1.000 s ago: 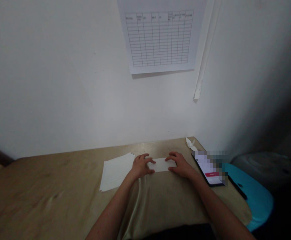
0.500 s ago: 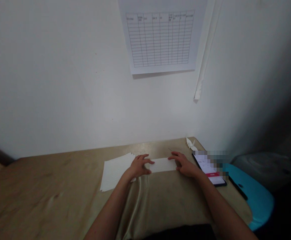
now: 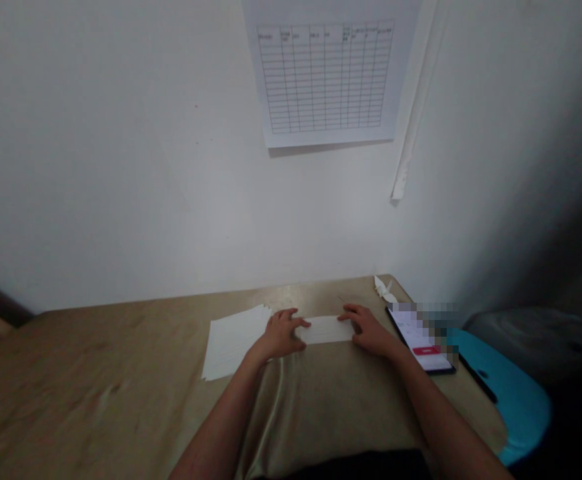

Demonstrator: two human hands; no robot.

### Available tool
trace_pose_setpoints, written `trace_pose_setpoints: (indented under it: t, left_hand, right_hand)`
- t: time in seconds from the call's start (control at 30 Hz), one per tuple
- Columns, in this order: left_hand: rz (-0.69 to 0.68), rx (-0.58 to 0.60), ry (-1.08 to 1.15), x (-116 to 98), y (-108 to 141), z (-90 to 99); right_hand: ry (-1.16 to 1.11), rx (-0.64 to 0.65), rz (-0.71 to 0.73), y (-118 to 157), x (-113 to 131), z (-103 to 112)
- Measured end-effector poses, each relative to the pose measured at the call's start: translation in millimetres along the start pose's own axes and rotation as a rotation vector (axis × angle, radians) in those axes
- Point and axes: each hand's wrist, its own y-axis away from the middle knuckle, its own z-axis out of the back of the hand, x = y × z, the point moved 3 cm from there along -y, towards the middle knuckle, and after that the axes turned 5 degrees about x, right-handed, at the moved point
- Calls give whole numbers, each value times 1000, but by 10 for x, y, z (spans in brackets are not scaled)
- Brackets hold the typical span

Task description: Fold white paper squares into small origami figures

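A folded strip of white lined paper [image 3: 327,329] lies across the brown tabletop between my hands. At its left end is my left hand [image 3: 281,333], fingers apart, index finger and thumb on or beside the strip. My right hand [image 3: 369,330] rests at the opposite end with its fingers spread, index finger over the paper and thumb by the near edge. Neither hand grips the strip. Partly under my left forearm and hand sits a stack of white paper sheets [image 3: 231,341].
A phone or tablet with a lit screen [image 3: 417,340] lies to the right. Behind it, a small folded white paper piece [image 3: 385,289] is by the table's corner. A blue stool or chair seat [image 3: 513,393] stands beyond the right edge. A printed table sheet [image 3: 327,80] hangs on the wall.
The whole view has shifted slightly. My hands keep nearly the same pose on the paper strip, and nothing has been picked up or let go.
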Motion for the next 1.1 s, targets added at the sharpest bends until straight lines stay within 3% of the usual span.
trace_pose_setpoints:
  t: [0.3, 0.5, 0.8, 1.1]
  left_hand:
    - [120, -89, -2, -314, -51, -258]
    - [158, -186, 13, -396, -82, -365]
    - [224, -105, 17, -443, -99, -303]
    - [220, 6, 16, -317, -74, -144]
  right_hand:
    - [113, -75, -77, 1, 181, -124]
    - [143, -113, -138, -45, 194, -193]
    - [73, -76, -176, -112, 138, -210]
    - [-13, -18, -138, -107, -45, -108]
